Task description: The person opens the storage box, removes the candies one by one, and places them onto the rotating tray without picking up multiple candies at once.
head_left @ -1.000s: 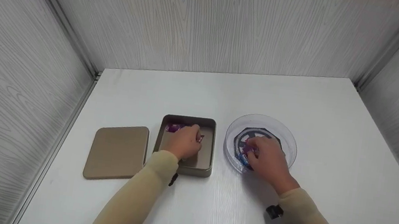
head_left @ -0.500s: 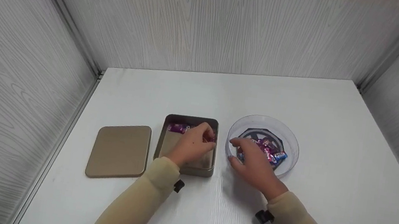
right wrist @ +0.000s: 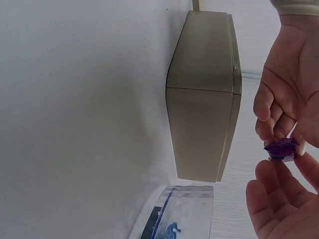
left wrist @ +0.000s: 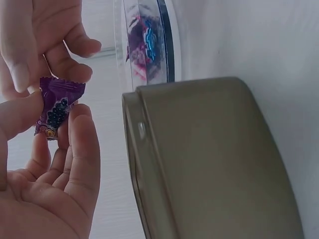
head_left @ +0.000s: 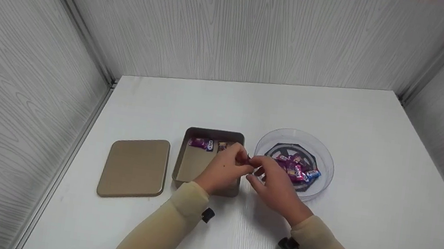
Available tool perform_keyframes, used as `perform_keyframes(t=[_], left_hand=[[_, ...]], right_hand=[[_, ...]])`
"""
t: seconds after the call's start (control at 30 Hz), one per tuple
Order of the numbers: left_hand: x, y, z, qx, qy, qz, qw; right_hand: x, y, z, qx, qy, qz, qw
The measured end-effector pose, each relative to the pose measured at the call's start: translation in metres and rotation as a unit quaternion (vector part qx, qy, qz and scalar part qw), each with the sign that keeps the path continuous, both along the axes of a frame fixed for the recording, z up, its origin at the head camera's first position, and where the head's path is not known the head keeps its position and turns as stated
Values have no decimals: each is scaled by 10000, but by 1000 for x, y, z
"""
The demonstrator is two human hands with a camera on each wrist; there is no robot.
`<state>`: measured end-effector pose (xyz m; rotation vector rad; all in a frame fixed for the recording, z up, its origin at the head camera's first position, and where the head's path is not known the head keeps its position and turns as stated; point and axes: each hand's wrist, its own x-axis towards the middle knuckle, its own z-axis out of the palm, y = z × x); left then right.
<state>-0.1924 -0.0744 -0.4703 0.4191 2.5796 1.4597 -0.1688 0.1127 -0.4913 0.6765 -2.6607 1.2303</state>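
My left hand [head_left: 228, 168] pinches a purple wrapped candy [left wrist: 57, 107] between thumb and fingers at the right edge of a gold tin [head_left: 190, 167]. Dark grapes are printed on its wrapper. My right hand [head_left: 277, 189] comes up to the candy from the right, fingers fairly straight and fingertips beside or against it. In the head view its thumb and index finger stand apart. Several wrapped candies [head_left: 200, 143] lie along the tin's far side, partly covered by my left hand. A clear round dish [head_left: 325, 155] beside it holds more purple, pink and blue candies [head_left: 297, 171].
The tin's flat gold lid [head_left: 134, 168] rests on the white table [head_left: 216, 102] to the left. A narrow gap separates the tin from the dish. Pale wood-grain panels [head_left: 226, 26] enclose the back and sides.
My left hand has shifted from inside the tin to its right edge, exposing a candy there. My right hand has come left out of the dish, and the two hands now meet at one candy.
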Motion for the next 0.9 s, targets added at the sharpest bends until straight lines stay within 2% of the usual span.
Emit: perform_keyframes(t=[0.23,0.4,0.5,0.63,0.73,0.9], left_hand=[[1,8,-3,114,-232,-111,9996],[-2,13,-6,172,-128,-271,9994],[-2,14,-7,8,-27,-383,9993],[-2,11,-8,-443,65,-423,9981],[-3,6,-9,-668,74,-364,9971],[-5,-6,-11,-761,84,-211,9968]], right_hand=[[-3,6,-6,-234,-62,-85,9997],[-6,12,-7,-67,94,-165,9998],[-10,19,-6,123,56,-252,9996],[-16,33,-6,424,-162,-495,9977],[-22,47,-7,658,-262,-725,9948],[-33,72,-10,1005,-422,-1119,9877]])
